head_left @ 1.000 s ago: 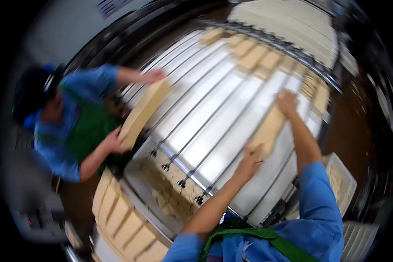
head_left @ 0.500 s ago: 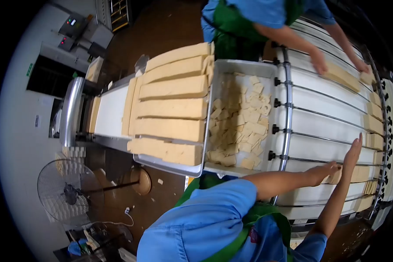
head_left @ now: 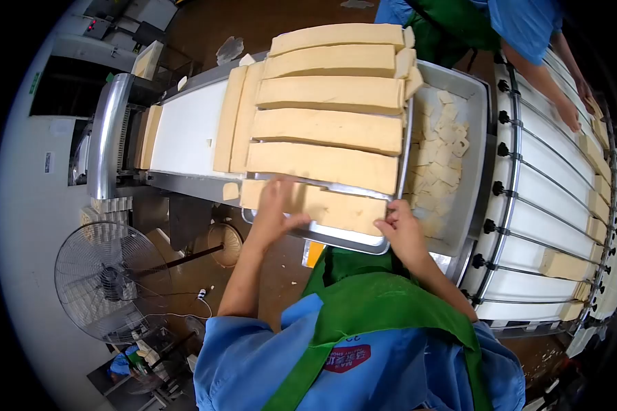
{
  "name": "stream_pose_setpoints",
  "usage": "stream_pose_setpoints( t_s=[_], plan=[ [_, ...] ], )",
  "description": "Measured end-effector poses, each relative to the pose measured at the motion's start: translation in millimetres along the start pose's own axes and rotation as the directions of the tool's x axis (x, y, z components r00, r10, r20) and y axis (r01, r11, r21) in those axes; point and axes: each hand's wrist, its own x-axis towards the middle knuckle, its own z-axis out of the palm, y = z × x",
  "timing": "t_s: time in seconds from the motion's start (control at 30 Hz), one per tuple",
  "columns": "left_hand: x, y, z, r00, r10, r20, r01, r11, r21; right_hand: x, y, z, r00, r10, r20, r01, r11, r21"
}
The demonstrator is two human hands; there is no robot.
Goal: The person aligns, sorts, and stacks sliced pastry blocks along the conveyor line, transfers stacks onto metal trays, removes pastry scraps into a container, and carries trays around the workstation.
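A metal tray [head_left: 373, 248] holds several long pale blocks lying side by side. My left hand [head_left: 275, 209] lies over the nearest block [head_left: 346, 211], its thumb and fingers apart across the top and far side. At that block's right end, my right hand [head_left: 399, 229] has its fingers bent around the corner, pressing on the end. The block rests in the tray along its near edge. Another long block [head_left: 322, 164] lies just beyond it. Small loose pieces sit by the tray's far right corner.
A grey bin [head_left: 469, 198] of pale scraps adjoins the tray on the right. Beyond it runs a white slatted table [head_left: 535, 250] with metal rods and blocks. A co-worker's arm [head_left: 545, 85] reaches over it. At left are a conveyor [head_left: 188, 130], a roller [head_left: 110, 147] and a fan [head_left: 110, 277].
The view has swung from the slatted table to the tray. My hands have left the table and are now on the nearest block. The co-worker has put down the long block held earlier.
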Motion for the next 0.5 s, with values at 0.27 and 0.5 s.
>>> stream_pose_setpoints(
  t_s=[0.27, 0.5],
  plan=[
    [16, -20, 30, 0.813, 0.43, 0.392, -0.511, 0.85, 0.129, 3, -18, 0, 0.989, 0.148, 0.027, -0.147, 0.988, -0.044],
    [4, -23, 37, 0.857, 0.431, 0.282, -0.466, 0.882, 0.07, 9, 13, -12, 0.953, 0.273, 0.128, -0.3, 0.906, 0.3]
  ],
)
